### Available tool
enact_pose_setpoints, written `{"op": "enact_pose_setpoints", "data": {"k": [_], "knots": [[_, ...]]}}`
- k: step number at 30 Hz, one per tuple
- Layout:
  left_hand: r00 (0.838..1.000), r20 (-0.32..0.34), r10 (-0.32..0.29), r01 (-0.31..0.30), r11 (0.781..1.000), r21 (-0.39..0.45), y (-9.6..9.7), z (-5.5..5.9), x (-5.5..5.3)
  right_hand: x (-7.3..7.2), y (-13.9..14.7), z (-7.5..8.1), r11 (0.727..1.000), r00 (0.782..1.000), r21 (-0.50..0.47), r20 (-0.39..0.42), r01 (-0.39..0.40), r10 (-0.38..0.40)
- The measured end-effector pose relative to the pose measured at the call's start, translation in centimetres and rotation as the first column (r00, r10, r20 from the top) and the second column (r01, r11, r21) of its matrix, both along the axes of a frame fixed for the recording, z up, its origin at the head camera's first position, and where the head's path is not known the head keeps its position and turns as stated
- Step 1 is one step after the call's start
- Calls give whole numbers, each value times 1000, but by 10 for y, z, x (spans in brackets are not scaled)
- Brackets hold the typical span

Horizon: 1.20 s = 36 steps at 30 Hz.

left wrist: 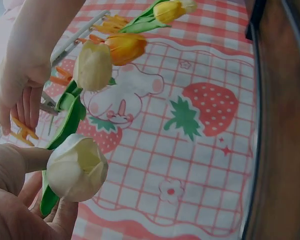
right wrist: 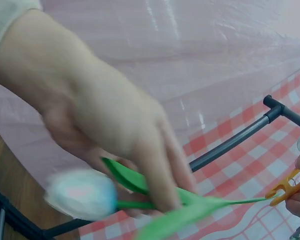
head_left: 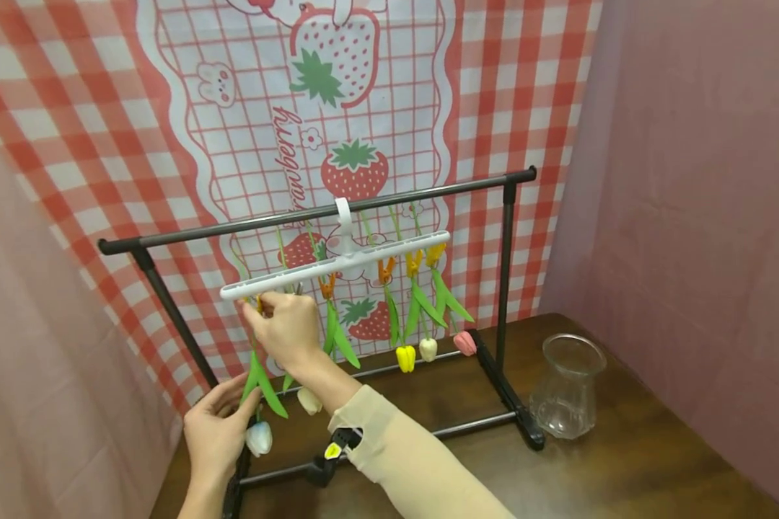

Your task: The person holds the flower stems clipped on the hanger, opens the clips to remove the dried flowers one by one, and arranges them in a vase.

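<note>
Two hands sit apart: the right hand [head_left: 288, 328] pinches an orange clip [right wrist: 290, 188] under the left end of the white hanger [head_left: 285, 280], the left hand [head_left: 216, 425] grips the blue-white tulip [head_left: 259, 439] below, beside the rack's left post [head_left: 179, 317], with open air before the right post [head_left: 506, 281] and glass vase [head_left: 566, 393] near the table's edge [head_left: 652, 404].

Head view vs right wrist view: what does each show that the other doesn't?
Head only: the glass vase, the pink tulip and the right sleeve.
Right wrist only: the left sleeve's cuff.
Both: the left hand holding the blue-white tulip, the right hand pinching an orange clip, and the dark rack.
</note>
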State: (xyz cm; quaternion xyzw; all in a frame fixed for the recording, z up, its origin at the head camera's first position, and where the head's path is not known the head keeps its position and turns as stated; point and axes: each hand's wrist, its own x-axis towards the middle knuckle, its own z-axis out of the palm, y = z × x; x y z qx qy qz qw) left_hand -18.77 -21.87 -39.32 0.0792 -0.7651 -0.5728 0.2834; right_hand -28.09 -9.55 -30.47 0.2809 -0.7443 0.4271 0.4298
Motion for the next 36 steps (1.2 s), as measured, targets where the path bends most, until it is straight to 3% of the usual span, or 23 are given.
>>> {"op": "enact_pose_setpoints", "data": {"k": [8, 11, 13, 15, 19, 23, 30, 32, 36], "knots": [[991, 66, 120, -119, 993, -12, -20, -26, 33, 0, 1, 8, 1000, 1000, -15, -2, -14, 14], [989, 21, 145, -146, 988, 55, -24, -36, 47, 1, 2, 8, 1000, 1000, -22, 18, -6, 7], [989, -56, 139, -134, 986, 96, -25, -40, 55, 1, 2, 8, 1000, 1000, -30, 31, 4, -3], [984, -133, 119, -104, 988, 115, -24, -42, 61, 0, 3, 7, 999, 999, -38, 43, 14, -12], [972, -227, 56, -56, 998, 7, -20, -42, 69, 0, 4, 4, 997, 998, -67, 60, 28, -24], [971, -237, -11, -19, 992, -124, -16, -38, 73, -2, 4, 0, 995, 996, -98, 83, 27, -19], [966, -224, -131, 87, 976, -198, -12, -30, 71, -5, 8, -5, 991, 995, -124, 93, 51, -39], [959, -235, -161, 111, 970, -215, -13, -29, 70, -3, 12, -6, 992, 995, -118, 93, 48, -37], [932, -261, -251, 175, 943, -282, -16, -26, 66, 1, 24, -7, 986, 995, -155, 69, -65, 77]]}}
